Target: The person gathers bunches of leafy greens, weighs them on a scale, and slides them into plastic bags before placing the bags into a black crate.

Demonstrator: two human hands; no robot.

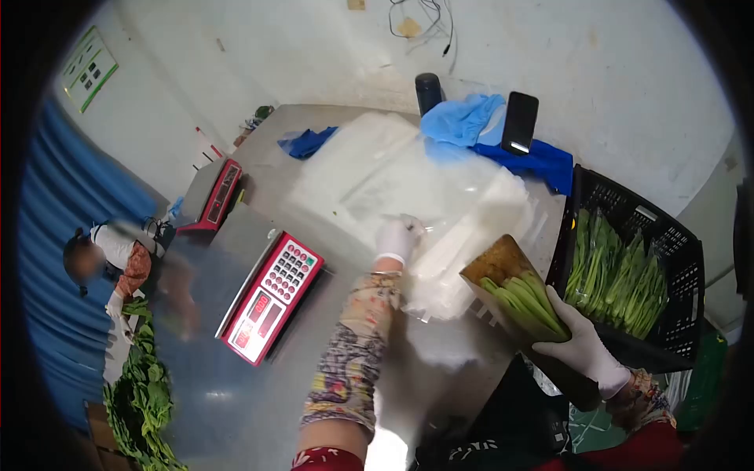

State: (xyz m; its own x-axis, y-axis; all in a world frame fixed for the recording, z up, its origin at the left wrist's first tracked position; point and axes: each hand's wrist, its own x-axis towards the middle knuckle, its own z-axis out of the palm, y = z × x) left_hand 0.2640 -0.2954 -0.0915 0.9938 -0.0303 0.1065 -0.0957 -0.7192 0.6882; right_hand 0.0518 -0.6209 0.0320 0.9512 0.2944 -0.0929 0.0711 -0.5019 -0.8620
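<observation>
My left hand (399,239), in a white glove, reaches onto a stack of clear plastic bags (369,169) on the metal table. Its fingers look pinched on the edge of a bag, though they are slightly blurred. In my right hand (581,345), also gloved, is an open-ended, brownish sleeve-like holder (499,263). Green vegetable stalks (522,302) lie inside it, stem ends showing at the opening. The holder is tilted, its mouth towards the bags, and its lower end is partly hidden by my hand.
A red scale (271,298) stands left of my arm, another scale (208,196) behind it. On the right is a black crate (691,275) of bagged greens. A phone (520,122), blue cloth and bottle (428,93) sit at the back. A co-worker (118,255) handles leafy greens (141,392).
</observation>
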